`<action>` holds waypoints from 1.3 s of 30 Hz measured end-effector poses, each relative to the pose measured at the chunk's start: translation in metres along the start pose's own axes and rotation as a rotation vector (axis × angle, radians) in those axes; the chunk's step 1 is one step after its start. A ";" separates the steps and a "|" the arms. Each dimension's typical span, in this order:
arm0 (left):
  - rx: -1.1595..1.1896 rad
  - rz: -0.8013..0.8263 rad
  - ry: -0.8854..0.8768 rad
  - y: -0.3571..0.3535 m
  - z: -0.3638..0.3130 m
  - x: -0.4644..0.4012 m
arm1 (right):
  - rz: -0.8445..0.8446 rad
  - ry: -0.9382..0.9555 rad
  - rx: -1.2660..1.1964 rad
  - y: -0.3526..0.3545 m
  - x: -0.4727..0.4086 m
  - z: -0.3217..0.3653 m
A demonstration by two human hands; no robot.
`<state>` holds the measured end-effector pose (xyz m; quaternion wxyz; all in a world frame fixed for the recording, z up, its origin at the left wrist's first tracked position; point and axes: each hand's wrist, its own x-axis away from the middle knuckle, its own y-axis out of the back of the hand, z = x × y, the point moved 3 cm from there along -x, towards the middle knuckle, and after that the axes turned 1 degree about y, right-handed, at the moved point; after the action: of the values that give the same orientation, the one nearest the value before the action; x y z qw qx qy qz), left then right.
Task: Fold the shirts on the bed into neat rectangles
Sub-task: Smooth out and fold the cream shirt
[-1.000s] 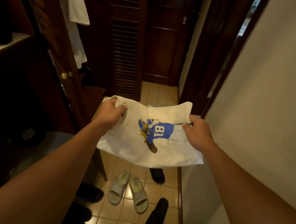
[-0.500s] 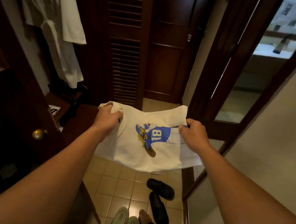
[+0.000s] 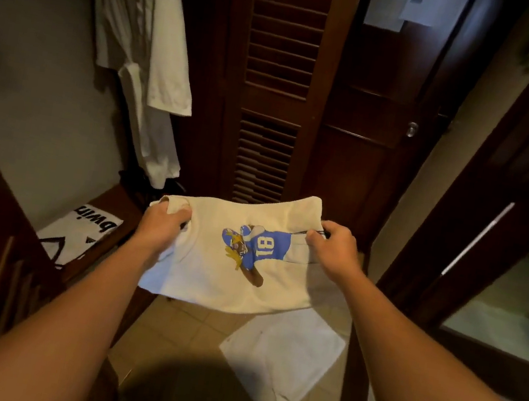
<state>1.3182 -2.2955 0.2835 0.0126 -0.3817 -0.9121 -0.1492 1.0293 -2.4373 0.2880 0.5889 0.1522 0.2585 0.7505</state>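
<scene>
Both hands grip a folded cream shirt (image 3: 230, 278) and hold it flat in the air at about waist height: the left hand (image 3: 162, 224) has its fingers curled round the bunched left corner, and the right hand (image 3: 335, 249) pinches the right edge, thumb on top, beside the blue figure printed with the number 18. No bed shows in this view; the shirt hangs over a tiled floor (image 3: 172, 338) in a narrow dressing passage. Straight ahead, close behind the shirt's far edge, stands a dark louvred door (image 3: 274, 98), and next to it a panelled door with a round knob (image 3: 412, 129) and papers stuck near its top. To the left a pale robe (image 3: 142, 42) hangs against the grey wall, its hem near a low wooden bench (image 3: 123, 209) on which a white folded cloth with black lettering (image 3: 77, 233) lies. Dark wooden shelving closes in the near left side. To the right a dark door frame (image 3: 484, 200) opens on a brighter room. Below the shirt a white mat (image 3: 279, 358) lies on the tiles, partly under the shirt's near edge. Free room is mainly the strip of floor between bench and door frame.
</scene>
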 end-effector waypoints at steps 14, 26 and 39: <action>0.220 -0.267 0.119 0.051 -0.035 -0.187 | 0.236 0.098 -0.214 -0.151 -0.223 0.090; 0.426 -0.561 0.242 0.170 -0.008 -0.322 | 0.506 0.104 -0.317 -0.339 -0.347 0.213; 0.271 -0.848 0.355 0.251 0.024 -0.398 | 0.855 0.405 -0.199 -0.570 -0.419 0.310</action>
<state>1.7779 -2.3981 0.2723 0.1559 0.0603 -0.9824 -0.0839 1.7622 -2.6774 0.2510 0.1773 0.0384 0.2091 0.9609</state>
